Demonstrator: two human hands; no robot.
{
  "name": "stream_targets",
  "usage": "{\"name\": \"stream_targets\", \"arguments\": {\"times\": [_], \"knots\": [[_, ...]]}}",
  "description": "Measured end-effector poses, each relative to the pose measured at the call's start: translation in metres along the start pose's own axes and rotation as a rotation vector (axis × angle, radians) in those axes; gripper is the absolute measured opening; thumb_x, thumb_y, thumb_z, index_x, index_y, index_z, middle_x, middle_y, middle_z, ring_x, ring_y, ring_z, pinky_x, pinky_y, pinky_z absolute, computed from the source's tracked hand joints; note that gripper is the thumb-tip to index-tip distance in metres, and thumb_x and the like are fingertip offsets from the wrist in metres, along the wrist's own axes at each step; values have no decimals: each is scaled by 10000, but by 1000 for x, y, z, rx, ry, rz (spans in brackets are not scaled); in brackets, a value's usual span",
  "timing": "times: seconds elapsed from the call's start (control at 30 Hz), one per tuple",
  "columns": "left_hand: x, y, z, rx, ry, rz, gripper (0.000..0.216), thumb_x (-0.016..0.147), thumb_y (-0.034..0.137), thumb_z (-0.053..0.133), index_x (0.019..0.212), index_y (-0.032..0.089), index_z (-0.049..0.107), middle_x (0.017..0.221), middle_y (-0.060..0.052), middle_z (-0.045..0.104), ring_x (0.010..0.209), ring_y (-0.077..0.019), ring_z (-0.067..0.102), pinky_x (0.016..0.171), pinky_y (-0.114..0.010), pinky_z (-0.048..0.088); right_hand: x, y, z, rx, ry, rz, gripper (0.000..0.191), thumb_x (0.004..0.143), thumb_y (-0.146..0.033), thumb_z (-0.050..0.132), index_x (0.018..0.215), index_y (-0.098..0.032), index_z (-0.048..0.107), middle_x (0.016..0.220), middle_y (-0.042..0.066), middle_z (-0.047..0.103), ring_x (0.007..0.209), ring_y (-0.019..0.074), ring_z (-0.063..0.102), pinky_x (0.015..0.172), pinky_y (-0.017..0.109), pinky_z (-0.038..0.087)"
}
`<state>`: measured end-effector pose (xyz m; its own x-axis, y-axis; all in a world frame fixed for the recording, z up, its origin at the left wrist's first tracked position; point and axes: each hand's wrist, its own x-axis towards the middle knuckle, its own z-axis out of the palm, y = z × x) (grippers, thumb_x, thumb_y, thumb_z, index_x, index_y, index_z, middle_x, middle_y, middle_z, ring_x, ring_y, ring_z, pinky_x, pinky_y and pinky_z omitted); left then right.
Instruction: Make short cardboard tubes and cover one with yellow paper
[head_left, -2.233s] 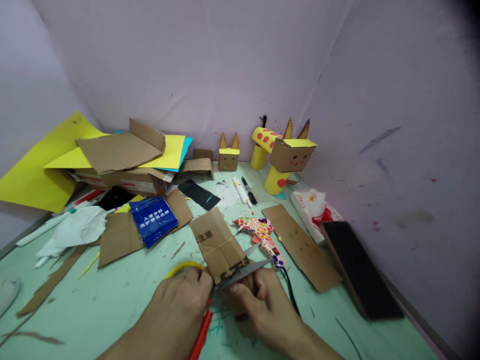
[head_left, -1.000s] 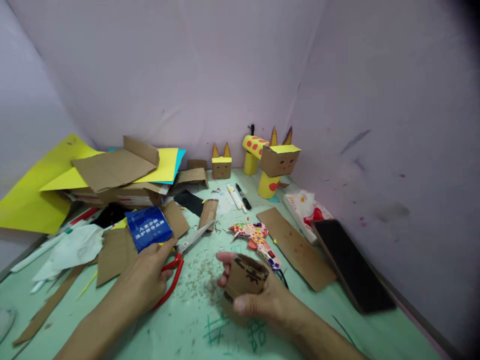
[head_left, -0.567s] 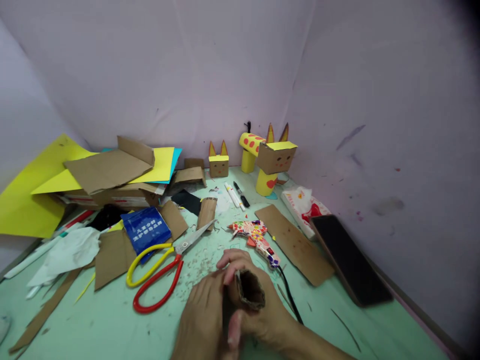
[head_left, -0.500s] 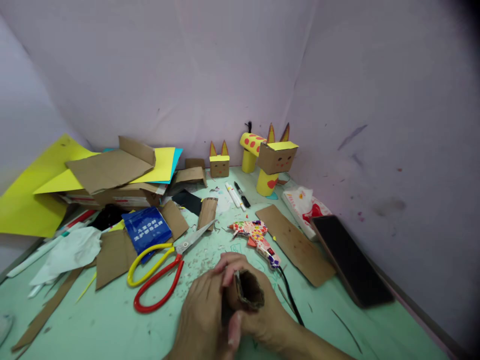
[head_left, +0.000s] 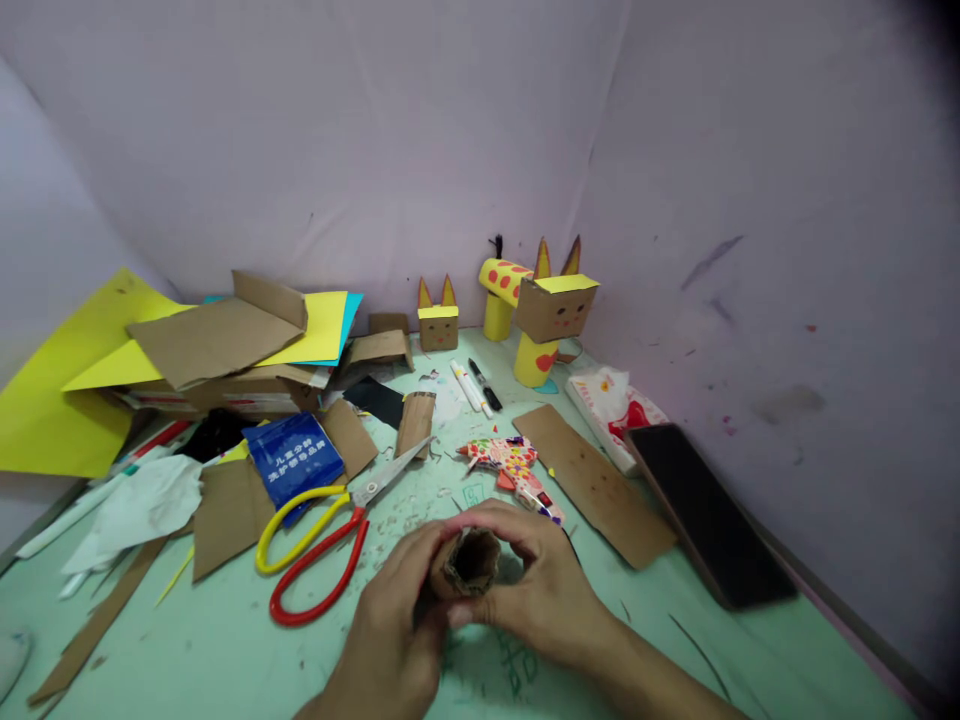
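A short rolled tube of brown cardboard (head_left: 444, 578) is held between both hands, its rough open end tilted toward me. My left hand (head_left: 401, 605) wraps the tube's left side. My right hand (head_left: 536, 580) curves over the far rim, with its thumb pressed against the near side. Just beyond the fingers lies a floral-patterned hot glue gun (head_left: 510, 468), nozzle pointing left. To the left rest scissors (head_left: 360, 500) with one yellow and one red handle, blades slightly apart. The tube's lower part is hidden by the hands.
At the back stand a cardboard animal (head_left: 551, 315) with yellow tube legs and a smaller eared box head (head_left: 438, 328). Markers (head_left: 472, 388), a cardboard strip (head_left: 592, 485), a tissue pack (head_left: 611, 410) and a phone (head_left: 709, 515) lie rightward. Paper and cardboard (head_left: 217, 335) pile up at left.
The tube has turned and moved slightly left, its opening now rounder. My right hand has shifted from cupping its side to gripping the rim with fingers and thumb.
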<state>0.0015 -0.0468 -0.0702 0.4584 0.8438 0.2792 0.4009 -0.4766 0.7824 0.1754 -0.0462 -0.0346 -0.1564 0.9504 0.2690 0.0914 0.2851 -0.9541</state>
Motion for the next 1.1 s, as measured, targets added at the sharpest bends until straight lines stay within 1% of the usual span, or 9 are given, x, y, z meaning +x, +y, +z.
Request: {"name": "stream_targets", "arguments": {"times": [0.13,0.3,0.43,0.57,0.67,0.77,0.9,1.0,1.1], "knots": [[2,3,0,-67,-25,-75,471,773,113,508,1238,185,530,1200,-111,645,1086,-264,608,882,-361,511,-4,5,2,-66,18,5,466,550,-264,863,989,-208,716,894,37,709,824,199,635,775,304,495],[8,10,-2,-188,-44,-163,450,781,167,523,1231,176,514,1232,-112,623,1109,-259,586,929,-361,472,-9,11,4,-114,13,-32,668,566,-263,850,1188,-224,612,1173,86,651,1079,258,584,962,385,431],[13,19,-4,-289,-98,-185,405,797,240,559,1199,193,549,1173,-85,652,1044,-249,608,907,-340,478,-9,13,6,-94,50,-26,877,565,-207,846,1345,-250,447,1236,95,612,1007,237,614,897,385,483],[9,14,-6,-313,-136,-208,487,785,212,546,1270,170,525,1180,-113,647,993,-263,622,870,-378,501,-7,11,4,-148,10,-130,572,609,-211,823,1148,-234,630,1047,69,684,942,233,623,851,361,500],[2,11,-12,-342,62,-262,584,720,216,620,1295,205,516,1352,-102,532,1241,-306,470,1034,-427,379,-8,12,1,-217,66,-252,554,692,-154,744,1207,-283,588,1090,55,663,1012,239,600,894,373,479],[2,23,-19,-609,317,-513,493,721,293,648,1206,230,578,1257,-90,605,1061,-282,609,849,-383,519,-12,13,2,-355,115,-461,646,759,-56,601,1321,-350,475,1181,62,610,1087,247,564,950,424,438],[12,45,-22,-1084,238,-860,423,701,357,687,1077,167,646,1007,-106,707,852,-252,679,648,-324,554,-15,13,7,-397,-75,-585,776,777,14,505,1432,-343,292,1245,94,585,1160,240,537,996,436,420],[16,44,-22,-1128,160,-842,435,672,324,738,1072,179,642,977,-83,710,844,-223,676,614,-269,538,-18,13,11,-263,-199,-497,817,756,35,462,1459,-299,216,1352,90,520,1256,233,475,1061,420,370],[15,31,-23,-1091,121,-759,508,684,306,748,1154,208,582,1027,-72,697,875,-196,669,706,-262,522,-19,14,14,-42,-75,-234,628,821,-23,456,1371,-315,376,1365,60,506,1276,216,456,1078,409,351]]}}
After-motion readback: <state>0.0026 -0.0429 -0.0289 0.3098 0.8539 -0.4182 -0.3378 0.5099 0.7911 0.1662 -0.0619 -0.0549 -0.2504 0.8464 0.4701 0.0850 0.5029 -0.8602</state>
